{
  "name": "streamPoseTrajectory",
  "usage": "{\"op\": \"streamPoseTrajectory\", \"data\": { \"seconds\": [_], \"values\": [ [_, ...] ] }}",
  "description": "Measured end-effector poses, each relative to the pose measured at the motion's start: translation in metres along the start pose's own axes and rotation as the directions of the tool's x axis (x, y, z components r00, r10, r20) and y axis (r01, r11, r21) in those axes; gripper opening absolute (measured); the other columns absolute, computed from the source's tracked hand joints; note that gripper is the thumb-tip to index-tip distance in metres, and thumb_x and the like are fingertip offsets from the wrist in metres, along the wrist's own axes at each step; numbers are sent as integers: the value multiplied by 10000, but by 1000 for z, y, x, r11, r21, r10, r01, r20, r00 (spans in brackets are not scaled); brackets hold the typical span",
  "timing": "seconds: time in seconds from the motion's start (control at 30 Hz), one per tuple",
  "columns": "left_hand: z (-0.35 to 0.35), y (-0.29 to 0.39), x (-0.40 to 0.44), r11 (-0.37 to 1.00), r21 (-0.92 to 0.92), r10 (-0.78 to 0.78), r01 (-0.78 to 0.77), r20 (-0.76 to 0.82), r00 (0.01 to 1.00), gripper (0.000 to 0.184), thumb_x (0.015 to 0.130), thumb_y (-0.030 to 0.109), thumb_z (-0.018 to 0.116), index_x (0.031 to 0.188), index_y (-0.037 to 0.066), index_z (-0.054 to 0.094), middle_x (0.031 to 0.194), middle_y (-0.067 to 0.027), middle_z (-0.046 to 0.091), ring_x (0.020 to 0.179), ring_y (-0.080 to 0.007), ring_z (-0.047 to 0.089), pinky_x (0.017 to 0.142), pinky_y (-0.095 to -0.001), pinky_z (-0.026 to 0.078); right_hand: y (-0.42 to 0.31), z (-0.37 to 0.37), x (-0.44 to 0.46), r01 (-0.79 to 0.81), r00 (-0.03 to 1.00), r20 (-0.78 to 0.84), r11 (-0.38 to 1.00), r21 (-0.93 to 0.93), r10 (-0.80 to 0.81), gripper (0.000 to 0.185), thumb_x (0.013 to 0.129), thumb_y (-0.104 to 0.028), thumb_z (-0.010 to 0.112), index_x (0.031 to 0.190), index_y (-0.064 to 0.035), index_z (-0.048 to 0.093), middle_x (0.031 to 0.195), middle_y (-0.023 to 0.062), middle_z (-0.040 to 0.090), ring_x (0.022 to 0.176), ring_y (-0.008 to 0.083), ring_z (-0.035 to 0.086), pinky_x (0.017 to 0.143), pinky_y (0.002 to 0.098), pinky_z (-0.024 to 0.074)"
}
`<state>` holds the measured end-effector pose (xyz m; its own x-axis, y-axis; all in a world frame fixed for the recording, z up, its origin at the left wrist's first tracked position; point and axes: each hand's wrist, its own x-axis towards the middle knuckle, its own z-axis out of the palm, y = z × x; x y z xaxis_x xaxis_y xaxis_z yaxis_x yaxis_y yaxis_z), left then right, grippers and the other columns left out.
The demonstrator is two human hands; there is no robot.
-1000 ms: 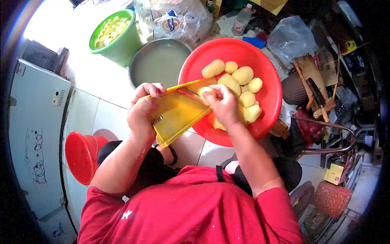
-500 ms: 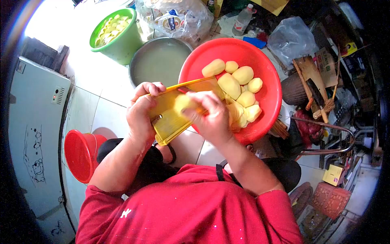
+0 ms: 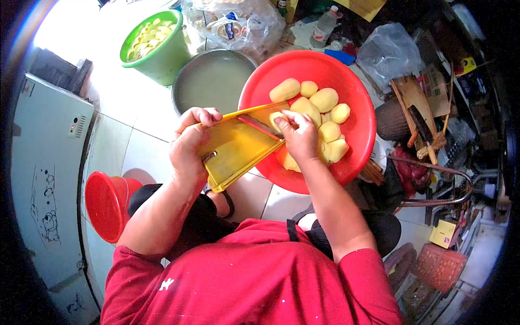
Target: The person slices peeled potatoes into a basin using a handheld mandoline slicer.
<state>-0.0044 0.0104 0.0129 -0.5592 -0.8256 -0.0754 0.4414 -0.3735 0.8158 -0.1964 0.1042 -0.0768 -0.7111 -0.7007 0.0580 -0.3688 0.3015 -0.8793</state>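
- Left hand (image 3: pixel 189 143): grip clasps the left side of the yellow mandoline slicer (image 3: pixel 238 151), probably steadying its far end over the red basin (image 3: pixel 355 135).
- Right hand (image 3: pixel 300 135): grip pinches a peeled potato (image 3: pixel 277 122) there.

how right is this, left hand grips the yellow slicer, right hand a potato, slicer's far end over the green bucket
Wrong container: the head view shows the far end of the yellow slicer over the red basin. The left hand does grip the slicer, and the right hand a potato.
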Motion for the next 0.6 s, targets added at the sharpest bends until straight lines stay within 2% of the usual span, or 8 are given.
{"op": "streamPoseTrajectory", "data": {
  "seconds": [0.07,0.2,0.3,0.33,0.4,0.5,0.53,0.6],
  "values": [
    [-2,-1,3,1000,7,-1,1,-1,1000,141,687,33,446,803,43,525,952,-97,544,921,-199,493,882,-300,387,-8,-1,-8,60,998,-2,997,43,-60,372,810,-300,729,1014,6,671,916,133,641,866,236,617,793,353,492],
    [4,3,-1,999,26,-24,24,-34,999,139,684,33,447,800,42,524,951,-95,545,921,-198,492,880,-296,385,-71,-5,-46,448,883,76,879,166,-464,381,780,-330,741,1005,-40,641,930,123,629,904,253,607,807,364,481],
    [4,4,-2,999,-5,-41,40,-55,998,137,686,35,449,800,44,523,948,-92,544,917,-198,494,874,-293,389,-24,4,-24,140,989,23,983,120,-144,359,775,-311,746,975,-34,633,917,126,634,867,249,611,787,373,488],
    [4,3,-3,999,-6,-38,38,-57,998,137,686,35,449,800,44,523,948,-92,544,917,-198,494,874,-293,389,-12,0,-13,13,999,36,998,63,-16,322,796,-264,740,974,-12,648,909,95,634,864,188,601,785,328,491],
    [4,1,-1,1000,13,-5,5,-23,1000,142,686,37,447,805,47,523,948,-90,544,911,-199,496,867,-294,396,-4,-1,0,-108,994,48,987,118,103,301,801,-258,733,956,-11,658,892,100,636,843,197,605,773,330,491],
    [1,2,1,999,31,-17,18,-30,999,146,686,39,448,809,48,526,953,-91,546,910,-198,498,870,-293,396,-41,-2,-26,216,973,57,969,116,-224,292,801,-261,735,955,-23,664,869,90,635,840,214,611,774,336,489],
    [2,1,1,999,32,-18,19,-31,999,146,686,39,448,809,48,526,953,-91,546,910,-198,498,870,-293,396,-56,-2,-37,370,917,82,910,187,-389,290,811,-269,728,956,-26,666,882,94,633,853,223,616,779,340,490],
    [3,2,-1,1000,3,-25,25,-34,999,150,685,38,445,810,47,528,951,-92,547,910,-198,497,866,-293,396,-64,0,-43,519,849,28,842,146,-528,284,820,-275,720,954,-29,672,902,106,636,871,236,622,787,341,491]
  ]
}}
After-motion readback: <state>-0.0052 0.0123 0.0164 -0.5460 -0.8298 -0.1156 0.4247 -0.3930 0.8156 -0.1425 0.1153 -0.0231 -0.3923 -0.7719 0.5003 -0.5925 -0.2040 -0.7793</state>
